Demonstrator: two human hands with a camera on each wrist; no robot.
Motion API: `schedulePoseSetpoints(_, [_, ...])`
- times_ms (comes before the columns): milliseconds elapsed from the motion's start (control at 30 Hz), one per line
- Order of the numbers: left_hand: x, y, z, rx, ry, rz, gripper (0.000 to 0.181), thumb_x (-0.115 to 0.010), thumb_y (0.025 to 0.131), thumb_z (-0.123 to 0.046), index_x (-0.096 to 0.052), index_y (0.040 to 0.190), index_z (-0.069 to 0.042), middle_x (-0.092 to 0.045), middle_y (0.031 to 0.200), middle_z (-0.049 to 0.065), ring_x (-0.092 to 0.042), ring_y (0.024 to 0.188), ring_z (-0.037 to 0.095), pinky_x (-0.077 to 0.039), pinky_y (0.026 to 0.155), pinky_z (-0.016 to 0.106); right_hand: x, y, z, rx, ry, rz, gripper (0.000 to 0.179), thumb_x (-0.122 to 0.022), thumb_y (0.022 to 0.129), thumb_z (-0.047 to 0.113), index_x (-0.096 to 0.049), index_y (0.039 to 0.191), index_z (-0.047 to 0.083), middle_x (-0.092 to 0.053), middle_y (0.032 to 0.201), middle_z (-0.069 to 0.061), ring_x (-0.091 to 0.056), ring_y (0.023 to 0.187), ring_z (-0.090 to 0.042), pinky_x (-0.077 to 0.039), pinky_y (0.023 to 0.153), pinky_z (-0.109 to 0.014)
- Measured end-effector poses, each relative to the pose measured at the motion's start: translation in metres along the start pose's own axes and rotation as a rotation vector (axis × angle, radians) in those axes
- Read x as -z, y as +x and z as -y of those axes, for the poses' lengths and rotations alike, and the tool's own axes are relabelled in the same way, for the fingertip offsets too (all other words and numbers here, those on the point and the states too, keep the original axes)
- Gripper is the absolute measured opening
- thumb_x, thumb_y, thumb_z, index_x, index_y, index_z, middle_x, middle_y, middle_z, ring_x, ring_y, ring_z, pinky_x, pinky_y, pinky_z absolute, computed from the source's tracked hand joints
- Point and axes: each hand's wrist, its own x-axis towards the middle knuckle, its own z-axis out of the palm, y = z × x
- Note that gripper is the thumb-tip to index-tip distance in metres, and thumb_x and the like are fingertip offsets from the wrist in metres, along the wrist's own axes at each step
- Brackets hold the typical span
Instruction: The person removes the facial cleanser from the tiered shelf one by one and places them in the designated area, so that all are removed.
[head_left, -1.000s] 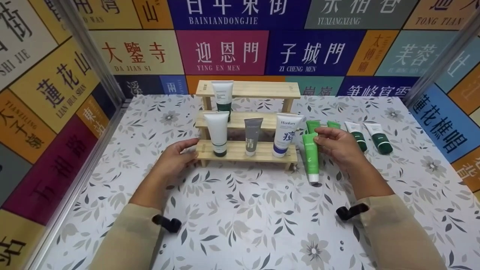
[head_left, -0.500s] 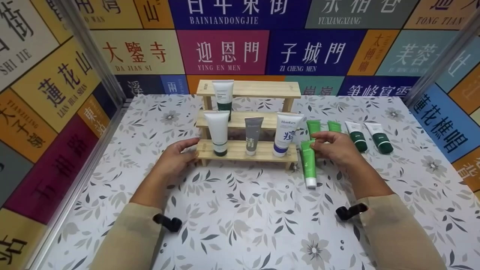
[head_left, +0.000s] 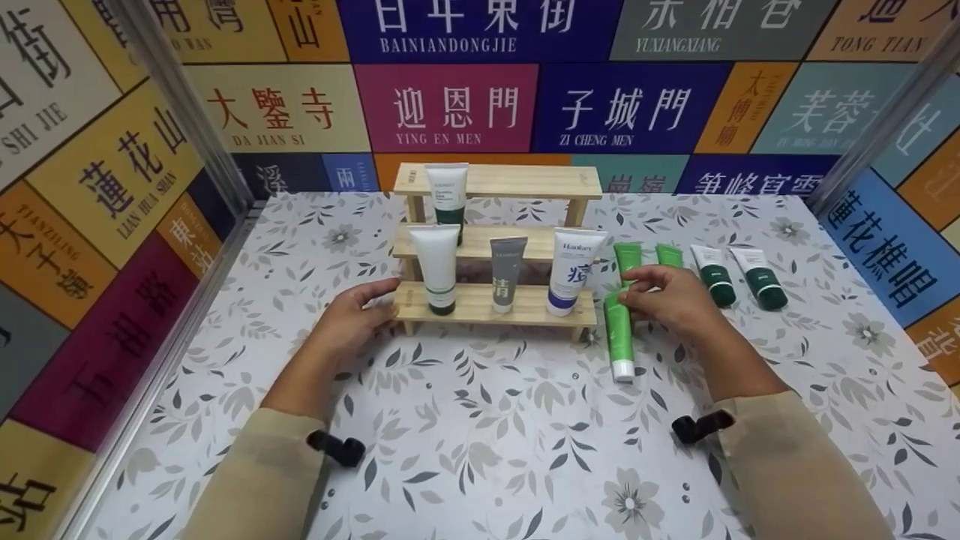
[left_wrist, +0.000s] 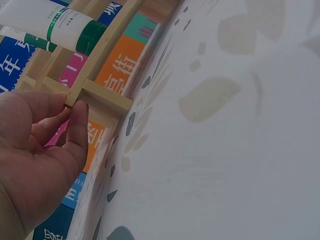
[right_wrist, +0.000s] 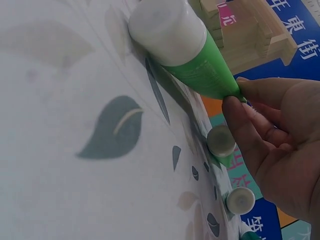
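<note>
My right hand (head_left: pixel 667 300) pinches the flat end of a green squeeze tube (head_left: pixel 619 337) between thumb and fingers. Its white cap points down and toward me, low over the table in the right wrist view. At the left end of a three-step wooden display rack (head_left: pixel 495 315), my left hand (head_left: pixel 356 315) grips the corner of the lowest step. On that step stand a white tube (head_left: pixel 436 262), a grey tube (head_left: pixel 505 274) and a white tube with a blue base (head_left: pixel 570 270), all on their caps. Behind them a white and dark green tube (head_left: pixel 448 191) stands on the middle step.
Two more green tubes (head_left: pixel 669 255) lie behind my right hand, partly hidden. Right of them lie two white and dark green tubes (head_left: pixel 712 277) on the floral tablecloth (head_left: pixel 480 450). Panels with printed characters (head_left: pixel 450 105) close off the back and sides.
My right hand has drawn the green tube a little toward me and down, lowering its cap end. The left hand keeps its place at the rack.
</note>
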Motion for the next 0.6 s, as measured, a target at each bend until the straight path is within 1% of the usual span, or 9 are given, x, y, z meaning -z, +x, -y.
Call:
schedulePoseSetpoints(200, [-0.0005,0.0002,-0.0005,0.006,0.023,-0.008,0.049,-0.061,0.106,-0.011,-0.057,0.155,-0.017,-0.057,0.158,0.006,-0.069,0.119,0.014,-0.055,0.1,0.027,-0.0012,-0.0013,-0.0002,0.011,-0.034,-0.01,0.051,-0.083,0.093,0.02,-0.066,0.14,0.009,-0.069,0.115,-0.008,-0.078,0.087,-0.017,-0.066,0.081,-0.033])
schedulePoseSetpoints(367, [-0.0004,0.0003,-0.0002,0.003,0.044,-0.02,0.049,-0.062,0.106,-0.01,-0.058,0.154,-0.017,-0.058,0.157,0.006,-0.069,0.113,0.013,-0.056,0.097,0.027,-0.0016,-0.0015,-0.0009,0.031,-0.073,-0.018,0.051,-0.083,0.093,0.023,-0.067,0.139,0.009,-0.07,0.114,-0.009,-0.078,0.086,-0.016,-0.066,0.08,-0.032])
schedulePoseSetpoints(600, [-0.0012,0.0008,0.0008,-0.03,0.003,-0.008,0.05,-0.062,0.106,-0.008,-0.056,0.155,-0.011,-0.062,0.15,0.015,-0.069,0.098,0.01,-0.056,0.091,0.027,0.0022,-0.0016,-0.0012,0.046,-0.165,-0.034,0.05,-0.084,0.092,0.033,-0.07,0.136,0.015,-0.072,0.113,-0.008,-0.073,0.085,-0.015,-0.059,0.073,-0.028])
